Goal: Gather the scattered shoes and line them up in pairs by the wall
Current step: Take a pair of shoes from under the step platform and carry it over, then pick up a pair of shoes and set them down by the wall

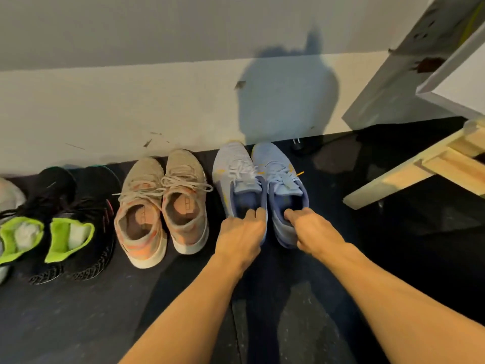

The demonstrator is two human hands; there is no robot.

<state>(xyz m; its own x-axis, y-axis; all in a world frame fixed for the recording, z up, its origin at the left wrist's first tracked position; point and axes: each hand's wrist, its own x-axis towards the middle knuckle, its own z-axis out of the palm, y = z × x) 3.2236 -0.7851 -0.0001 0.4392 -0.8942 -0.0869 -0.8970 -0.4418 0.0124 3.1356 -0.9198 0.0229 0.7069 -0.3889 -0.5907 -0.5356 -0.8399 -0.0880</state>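
Hands [242,232] [316,231] gripping blue shoes' [262,177] heels, toes at wall [157,106]

This looks like a home, perhaps an entry corner or a plain room — shoes stand in a row on a dark floor [78,311] along a white wall [131,106]. The wall is scuffed and chipped low down, as happens where people live. At the far right a white painted board [409,74] with peeling spots leans over, and a bare wooden frame [420,166] — maybe part of simple furniture — comes in from the right.
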